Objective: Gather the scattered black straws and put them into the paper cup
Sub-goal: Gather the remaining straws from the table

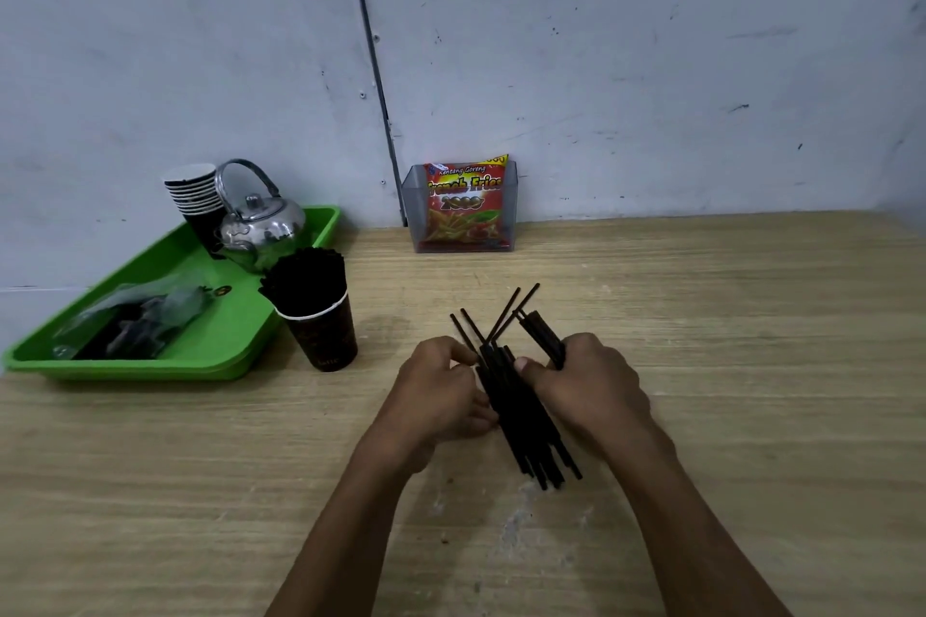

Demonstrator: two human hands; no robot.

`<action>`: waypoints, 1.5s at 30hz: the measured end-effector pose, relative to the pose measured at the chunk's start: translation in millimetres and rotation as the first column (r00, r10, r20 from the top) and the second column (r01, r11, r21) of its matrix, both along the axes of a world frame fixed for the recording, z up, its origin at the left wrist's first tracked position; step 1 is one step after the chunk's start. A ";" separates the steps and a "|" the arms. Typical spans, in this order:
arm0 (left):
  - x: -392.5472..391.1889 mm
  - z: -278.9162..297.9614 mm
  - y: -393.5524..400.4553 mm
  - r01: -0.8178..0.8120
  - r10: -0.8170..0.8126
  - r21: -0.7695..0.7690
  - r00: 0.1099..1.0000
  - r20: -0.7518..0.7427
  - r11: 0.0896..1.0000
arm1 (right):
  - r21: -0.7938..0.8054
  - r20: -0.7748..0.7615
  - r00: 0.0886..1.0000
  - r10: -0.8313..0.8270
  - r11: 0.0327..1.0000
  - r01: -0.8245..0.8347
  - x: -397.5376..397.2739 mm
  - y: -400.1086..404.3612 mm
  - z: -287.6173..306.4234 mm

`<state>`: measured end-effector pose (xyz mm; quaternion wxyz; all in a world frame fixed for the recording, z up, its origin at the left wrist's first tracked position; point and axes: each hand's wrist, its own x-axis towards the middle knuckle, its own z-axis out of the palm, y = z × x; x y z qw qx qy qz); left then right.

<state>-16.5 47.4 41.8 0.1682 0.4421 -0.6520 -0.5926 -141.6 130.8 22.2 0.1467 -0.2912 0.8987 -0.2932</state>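
Note:
A loose bundle of black straws (521,421) lies between my hands over the middle of the wooden table (726,316). My left hand (441,391) presses the bundle from the left, fingers curled on it. On the right, my right hand (586,386) grips the same bundle, and several straws stick out above its knuckles. A few straw tips fan out at the top and bottom. To the left stands a dark paper cup (323,333) with a white rim, packed full of black straws (304,283).
A green tray (220,341) at the left holds a stack of paper cups (195,200), a shiny metal kettle (260,220) and a clear plastic bag (130,321). A clear holder with a red snack packet (463,208) stands against the grey wall.

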 end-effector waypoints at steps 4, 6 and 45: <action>15.0 -5.3 -19.7 -0.063 0.062 -0.018 0.995 -0.073 0.998 | 0.082 -0.101 0.994 0.048 0.996 -0.040 22.1 -1.5 8.3; 20.9 -8.4 -27.2 -0.101 0.098 -0.017 0.988 -0.117 0.995 | 0.149 -0.154 0.984 0.094 0.986 -0.071 33.2 -3.4 11.2; 35.9 -32.1 -32.7 -0.172 0.128 -0.156 0.957 -0.260 0.973 | -0.492 0.353 0.932 0.081 0.863 0.112 -12.0 2.7 13.9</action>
